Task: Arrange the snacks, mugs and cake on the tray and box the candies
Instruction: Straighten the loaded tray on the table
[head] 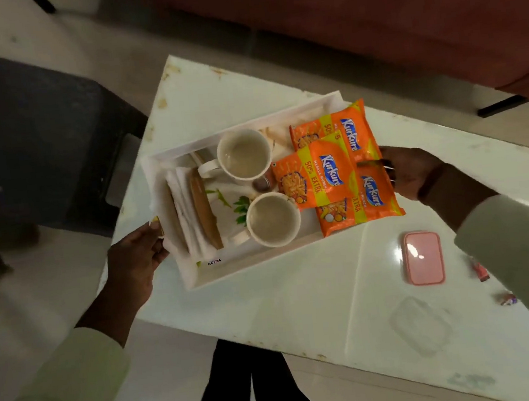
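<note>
A white tray (196,277) sits on the white table (315,293). On it stand two empty white mugs, one at the back (243,154) and one nearer me (272,220), with wrapped cake slices (193,216) on the left. Three orange Kurkure snack packs (312,175) lie overlapped on the tray's right end. My left hand (136,262) grips the tray's left edge. My right hand (413,168) holds the tray's right side under the packs. A pink box (423,257) lies closed to the right, with a clear lid (421,324) nearer me. Two candies (480,270) (507,299) lie beside my right sleeve.
A dark stool or pouf (28,137) stands left of the table. A reddish sofa (367,10) runs along the back. My dark-trousered legs (250,388) stand at the table's near edge. The floor is pale and glossy.
</note>
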Tool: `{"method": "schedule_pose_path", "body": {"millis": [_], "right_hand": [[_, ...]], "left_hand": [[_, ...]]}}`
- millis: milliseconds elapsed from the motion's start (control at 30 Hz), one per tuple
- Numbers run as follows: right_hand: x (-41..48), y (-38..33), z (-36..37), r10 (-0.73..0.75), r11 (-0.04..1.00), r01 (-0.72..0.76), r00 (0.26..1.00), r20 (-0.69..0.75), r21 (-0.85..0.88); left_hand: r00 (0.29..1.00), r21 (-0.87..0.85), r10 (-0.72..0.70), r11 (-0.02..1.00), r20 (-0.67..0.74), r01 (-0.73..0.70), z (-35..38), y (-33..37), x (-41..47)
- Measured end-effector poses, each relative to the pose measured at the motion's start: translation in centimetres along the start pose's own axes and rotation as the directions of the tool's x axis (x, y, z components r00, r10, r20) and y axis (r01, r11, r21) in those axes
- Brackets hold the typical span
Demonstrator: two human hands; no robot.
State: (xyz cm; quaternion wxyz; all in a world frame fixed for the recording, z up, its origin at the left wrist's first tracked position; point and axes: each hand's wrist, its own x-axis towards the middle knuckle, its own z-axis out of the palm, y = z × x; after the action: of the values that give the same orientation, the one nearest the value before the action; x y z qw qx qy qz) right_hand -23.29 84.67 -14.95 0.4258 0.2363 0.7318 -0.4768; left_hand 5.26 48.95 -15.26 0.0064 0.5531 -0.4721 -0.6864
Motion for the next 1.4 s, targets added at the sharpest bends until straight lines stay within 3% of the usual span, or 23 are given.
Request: {"method": "schedule_pose_path", "body": {"millis": [233, 467, 600, 967, 1067, 1167, 1267, 1400], "right_hand": [[-3.4, 4.8, -1.1, 0.037, 0.960, -0.010, 0.995, -0.092, 0.281], [-3.3, 9.4, -0.6, 0.095, 0.883, 0.003, 0.978, -0.186, 0.469], [-2.8, 10.7, -0.5, 0.099, 0.855, 0.000, 0.982, -0.164, 0.519], [-1.8, 11.0, 0.2, 0.117, 0.896, 0.005, 0.962, -0.246, 0.444], [-2.4, 10.3, 1.0, 0.130, 0.886, 0.045, 0.932, -0.340, 0.461], [-3.8, 9.5, 1.8, 0.070, 0.930, 0.126, 0.863, -0.500, 0.347], [-5.3, 9.6, 2.7, -0.073, 0.991, 0.129, 0.759, -0.647, 0.038], [-8.0, 10.7, 5.0, -0.324, 0.946, 0.191, 0.607, -0.726, -0.262]], "left_hand": [[0.988, 0.214, 0.098, 0.969, 0.119, -0.122, 3.6, 7.1, 3.6], [0.971, 0.317, 0.085, 0.936, 0.224, -0.155, 7.3, 8.4, 7.7], [0.962, 0.345, 0.050, 0.927, 0.270, -0.145, 8.3, 7.9, 9.0], [0.982, 0.339, 0.044, 0.935, 0.183, -0.105, 9.1, 6.4, 10.7], [0.979, 0.386, 0.121, 0.906, 0.163, -0.176, 8.8, 6.2, 10.7], [0.916, 0.613, 0.369, 0.690, 0.159, -0.384, 8.7, 5.7, 9.4], [0.762, 0.677, 0.595, 0.452, 0.256, -0.580, 8.8, 5.2, 6.3], [0.554, 0.679, 0.684, 0.116, 0.475, -0.725, 8.7, 4.2, 2.1]]}}
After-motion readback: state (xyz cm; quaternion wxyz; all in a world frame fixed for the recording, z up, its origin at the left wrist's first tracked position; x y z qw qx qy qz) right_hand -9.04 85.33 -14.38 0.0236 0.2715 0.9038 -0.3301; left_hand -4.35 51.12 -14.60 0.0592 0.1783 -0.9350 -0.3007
